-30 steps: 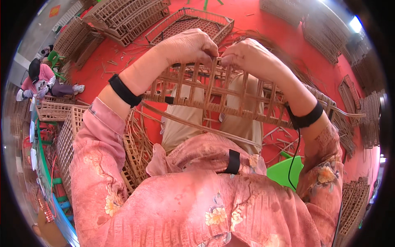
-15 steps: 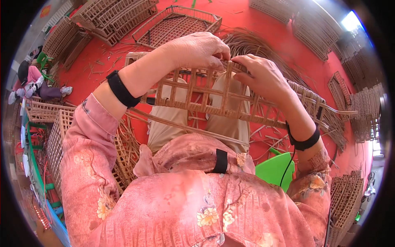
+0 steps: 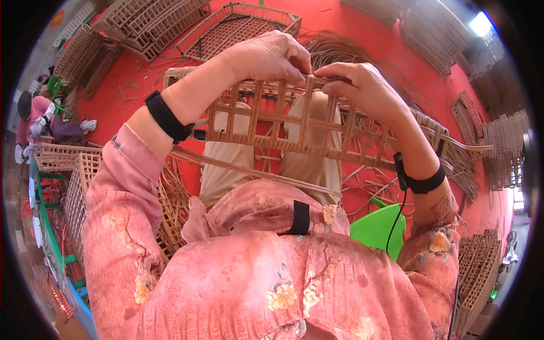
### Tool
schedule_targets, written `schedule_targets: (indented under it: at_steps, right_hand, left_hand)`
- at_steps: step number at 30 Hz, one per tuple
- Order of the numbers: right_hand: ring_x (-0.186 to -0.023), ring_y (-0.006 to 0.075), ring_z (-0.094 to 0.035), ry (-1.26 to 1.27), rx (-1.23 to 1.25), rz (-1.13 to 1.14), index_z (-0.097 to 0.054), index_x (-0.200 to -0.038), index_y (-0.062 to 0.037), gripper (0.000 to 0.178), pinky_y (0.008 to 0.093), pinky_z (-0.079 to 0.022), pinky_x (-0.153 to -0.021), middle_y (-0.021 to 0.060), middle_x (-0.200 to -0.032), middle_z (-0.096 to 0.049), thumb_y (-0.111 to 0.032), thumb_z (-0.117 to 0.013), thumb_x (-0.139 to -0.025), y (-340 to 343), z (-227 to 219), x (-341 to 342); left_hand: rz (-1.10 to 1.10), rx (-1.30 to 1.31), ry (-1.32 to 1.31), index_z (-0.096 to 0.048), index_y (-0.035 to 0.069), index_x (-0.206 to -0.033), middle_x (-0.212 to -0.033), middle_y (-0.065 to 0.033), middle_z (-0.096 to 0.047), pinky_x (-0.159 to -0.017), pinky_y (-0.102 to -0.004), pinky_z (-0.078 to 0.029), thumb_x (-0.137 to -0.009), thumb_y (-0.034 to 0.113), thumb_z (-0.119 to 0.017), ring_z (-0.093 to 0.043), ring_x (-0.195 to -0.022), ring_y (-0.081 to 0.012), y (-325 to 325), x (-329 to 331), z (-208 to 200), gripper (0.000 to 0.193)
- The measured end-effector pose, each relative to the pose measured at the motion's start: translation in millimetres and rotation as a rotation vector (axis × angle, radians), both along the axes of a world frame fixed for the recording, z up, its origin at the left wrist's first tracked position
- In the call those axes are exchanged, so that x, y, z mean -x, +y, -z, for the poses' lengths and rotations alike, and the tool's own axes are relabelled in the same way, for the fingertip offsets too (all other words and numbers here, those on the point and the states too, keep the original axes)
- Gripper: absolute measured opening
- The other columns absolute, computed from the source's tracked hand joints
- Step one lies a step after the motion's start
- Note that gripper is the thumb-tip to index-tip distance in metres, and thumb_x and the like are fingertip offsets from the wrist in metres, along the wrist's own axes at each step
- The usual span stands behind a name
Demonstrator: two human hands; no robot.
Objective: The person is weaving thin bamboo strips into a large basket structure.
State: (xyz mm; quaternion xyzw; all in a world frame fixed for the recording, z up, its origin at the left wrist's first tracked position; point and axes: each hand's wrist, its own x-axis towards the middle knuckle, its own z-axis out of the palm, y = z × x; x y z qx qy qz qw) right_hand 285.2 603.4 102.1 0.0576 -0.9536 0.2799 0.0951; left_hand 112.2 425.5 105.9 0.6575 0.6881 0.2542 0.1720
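Observation:
A long openwork wicker basket point(image 3: 294, 145) stretches across in front of my knees, its open-slatted side facing me. At the middle of its upper edge my left hand point(image 3: 269, 56) is closed, thumb and fingers pinching the rim beside an upright slat. My right hand point(image 3: 365, 88) grips the same edge just to the right, thumb below and fingers on top. The fingertips of both hands nearly meet. Whether a separate thin strand lies between them is too small to tell. A long wicker strip point(image 3: 255, 171) runs slantwise over my lap.
A bundle of loose wicker strands point(image 3: 334, 48) lies beyond the basket on the red floor point(image 3: 147, 79). Stacked baskets point(image 3: 150, 22) stand at the far left, more point(image 3: 433, 39) at the far right. A green seat point(image 3: 378, 231) shows beside my right hip. Another person point(image 3: 48, 116) sits at left.
Both hands have risen slightly, away from me, and stay at the basket's upper edge. My right fingers have straightened along the rim. The basket has shifted a little left and up.

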Motion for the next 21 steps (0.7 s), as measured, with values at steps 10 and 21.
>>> schedule_targets:
  at_steps: [10, 21]
  right_hand:
    - [-0.106, 0.037, -0.062, -0.028, -0.249, 0.097, -0.059, -0.127, -0.0042, 0.046, 0.0447, -0.049, -0.092, 0.0178, -0.11, -0.065, -0.015, -0.067, -0.083, 20.3, -1.6, -46.4]
    - [-0.095, 0.0362, -0.066, 0.093, -0.327, 0.077, -0.064, -0.118, -0.0033, 0.035, 0.0457, -0.052, -0.085, 0.017, -0.096, -0.071, -0.012, -0.066, -0.084, 24.6, 5.3, -43.9]
  left_hand:
    - [0.041, -0.009, 0.25, -0.066, 0.001, -0.11, -0.102, -0.0155, -0.066, -0.089, -0.0428, -0.049, -0.087, 0.031, -0.069, -0.063, -0.099, -0.034, 25.5, -36.2, -2.9, 0.038]
    - [-0.023, -0.043, 0.473, -0.068, 0.002, -0.111, -0.101, -0.0131, -0.067, -0.088, -0.043, -0.051, -0.088, 0.029, -0.067, -0.065, -0.103, -0.0321, 42.3, -62.5, 2.6, 0.035]
